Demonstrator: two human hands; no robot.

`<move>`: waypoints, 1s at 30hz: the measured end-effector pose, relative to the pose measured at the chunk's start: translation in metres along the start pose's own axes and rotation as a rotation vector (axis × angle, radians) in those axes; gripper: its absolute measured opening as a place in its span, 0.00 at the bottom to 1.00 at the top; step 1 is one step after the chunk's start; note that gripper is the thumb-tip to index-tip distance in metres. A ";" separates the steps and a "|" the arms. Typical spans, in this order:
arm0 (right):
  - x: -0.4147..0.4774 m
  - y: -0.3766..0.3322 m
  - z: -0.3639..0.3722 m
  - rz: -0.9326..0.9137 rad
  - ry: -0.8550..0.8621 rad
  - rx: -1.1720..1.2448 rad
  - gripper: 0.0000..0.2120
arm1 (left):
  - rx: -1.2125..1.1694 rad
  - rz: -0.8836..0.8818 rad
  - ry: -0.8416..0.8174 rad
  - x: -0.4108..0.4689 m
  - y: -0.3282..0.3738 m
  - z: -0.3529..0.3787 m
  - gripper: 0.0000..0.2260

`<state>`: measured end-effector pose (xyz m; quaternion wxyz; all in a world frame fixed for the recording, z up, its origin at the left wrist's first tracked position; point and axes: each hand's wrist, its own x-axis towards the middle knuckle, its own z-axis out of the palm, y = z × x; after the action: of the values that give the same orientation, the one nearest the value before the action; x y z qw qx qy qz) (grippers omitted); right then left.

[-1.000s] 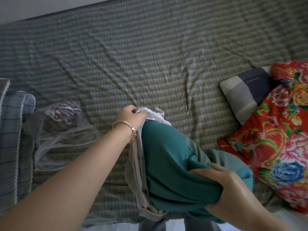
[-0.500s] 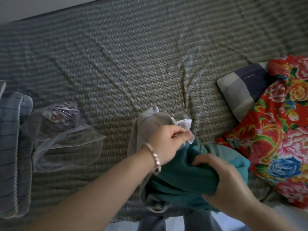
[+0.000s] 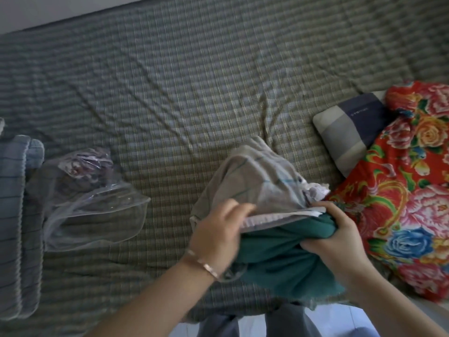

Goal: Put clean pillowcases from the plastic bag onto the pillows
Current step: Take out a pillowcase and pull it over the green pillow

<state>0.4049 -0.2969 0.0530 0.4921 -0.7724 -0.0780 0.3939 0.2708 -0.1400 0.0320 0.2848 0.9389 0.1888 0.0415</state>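
One checked bed [image 3: 194, 93] carries the teal pillow [image 3: 279, 254] at its near edge. Just right of that pillow a red floral quilt [image 3: 403, 205] is bunched. The grey pillowcase [image 3: 252, 181] covers the pillow's far end. Well left of the pillow lies the clear plastic bag [image 3: 92, 203]. The left hand [image 3: 218, 229] grips the pillowcase's frilled hem, and the right hand [image 3: 340, 237] has its fingers curled into the pillow's right side.

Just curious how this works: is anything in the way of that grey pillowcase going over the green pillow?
Nothing separate blocks it. The left hand holds the pillowcase at its lace-edged opening, against the teal pillow. Only the right hand, gripping the pillow beside that opening, sits where the case would slide.
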 end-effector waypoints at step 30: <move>-0.014 0.008 0.045 0.744 0.260 0.466 0.20 | 0.166 -0.985 -0.469 0.008 -0.086 0.002 0.09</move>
<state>0.3622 -0.2770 0.0447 0.4835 -0.6596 0.3579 0.4506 0.2505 -0.0719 -0.0170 0.2300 0.7430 0.5398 -0.3220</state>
